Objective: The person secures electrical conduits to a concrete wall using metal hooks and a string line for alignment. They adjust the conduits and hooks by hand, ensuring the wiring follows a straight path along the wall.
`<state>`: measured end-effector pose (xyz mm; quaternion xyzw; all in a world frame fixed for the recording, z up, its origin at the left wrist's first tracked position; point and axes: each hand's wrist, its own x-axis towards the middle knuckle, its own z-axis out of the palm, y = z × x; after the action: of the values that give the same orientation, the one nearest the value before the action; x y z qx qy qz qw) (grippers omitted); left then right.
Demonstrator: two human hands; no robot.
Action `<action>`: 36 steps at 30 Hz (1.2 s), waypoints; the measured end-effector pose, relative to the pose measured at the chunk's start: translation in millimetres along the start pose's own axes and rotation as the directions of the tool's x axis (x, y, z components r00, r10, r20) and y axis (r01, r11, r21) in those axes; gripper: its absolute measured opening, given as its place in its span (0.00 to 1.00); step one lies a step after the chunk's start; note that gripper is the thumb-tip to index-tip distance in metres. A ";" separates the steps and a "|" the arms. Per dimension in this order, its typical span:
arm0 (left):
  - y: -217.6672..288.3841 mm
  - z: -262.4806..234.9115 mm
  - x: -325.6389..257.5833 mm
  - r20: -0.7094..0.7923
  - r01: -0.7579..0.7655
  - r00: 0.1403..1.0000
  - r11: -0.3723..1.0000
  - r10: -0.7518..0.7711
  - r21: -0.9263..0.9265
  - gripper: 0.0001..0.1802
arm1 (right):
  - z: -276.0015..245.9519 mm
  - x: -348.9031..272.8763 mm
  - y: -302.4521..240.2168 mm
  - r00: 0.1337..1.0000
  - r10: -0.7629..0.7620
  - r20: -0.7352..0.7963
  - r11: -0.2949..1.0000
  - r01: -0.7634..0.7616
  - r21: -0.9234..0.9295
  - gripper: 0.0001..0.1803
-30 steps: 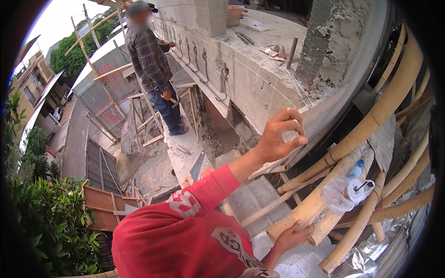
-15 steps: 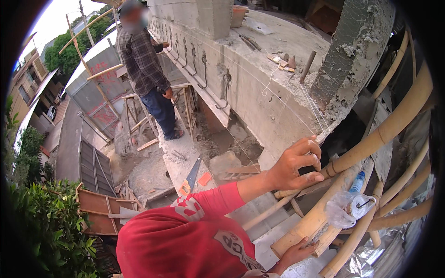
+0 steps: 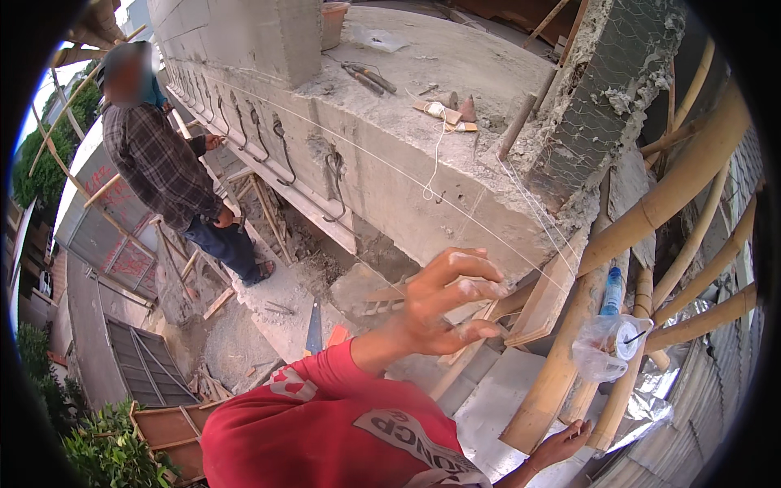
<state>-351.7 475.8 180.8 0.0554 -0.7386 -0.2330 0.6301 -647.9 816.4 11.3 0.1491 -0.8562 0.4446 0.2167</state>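
My left hand, in a red sleeve, is raised with its fingers bent and apart. Nothing shows between them. Behind its fingertips is a board at the corner of the concrete beam. A thin white string runs along the beam's face to that corner. Low on the right, my right hand is beside the cut ends of thick bamboo poles, fingers loosely extended, nothing visible in it. Whether it touches the poles I cannot tell. Above it, a clear plastic bag with a cup and a blue-labelled bottle rest on the bamboo.
A person in a plaid shirt stands at left on a plank by the beam, holding a tool. Metal hooks hang along the beam. Tools and wood scraps lie on top. A handsaw lies below. Bamboo poles cross at right.
My view has swung, so the beam and the other person appear farther left. My left hand has come away from the string's corner, its fingers spreading. The right hand appears farther right along the bamboo ends.
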 end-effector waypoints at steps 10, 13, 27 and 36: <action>-77.2 -101.1 -20.4 -0.434 0.428 0.815 0.904 -0.384 0.004 0.14 | -32.6 14.0 -219.7 0.960 -0.051 -0.276 0.961 0.123 0.249 0.28; -85.4 -108.9 -37.1 -0.384 0.488 0.823 0.867 -0.418 0.102 0.13 | -23.7 15.7 -239.9 0.848 -0.387 -0.362 0.896 0.439 0.072 0.12; -92.1 -133.7 -66.6 -0.288 0.629 0.775 0.729 -0.563 0.270 0.12 | 25.5 12.0 -331.7 0.753 -0.646 -0.124 0.593 0.597 0.540 0.38; -101.5 -172.3 1.0 -0.450 0.394 0.857 0.881 -0.251 0.260 0.13 | 25.8 4.3 -345.1 0.647 -0.763 -0.010 0.533 0.637 0.557 0.38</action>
<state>-208.6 338.3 156.5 0.3360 -0.6014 -0.1880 0.7000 -503.2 601.5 240.8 0.5848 -0.5897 0.5087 0.2268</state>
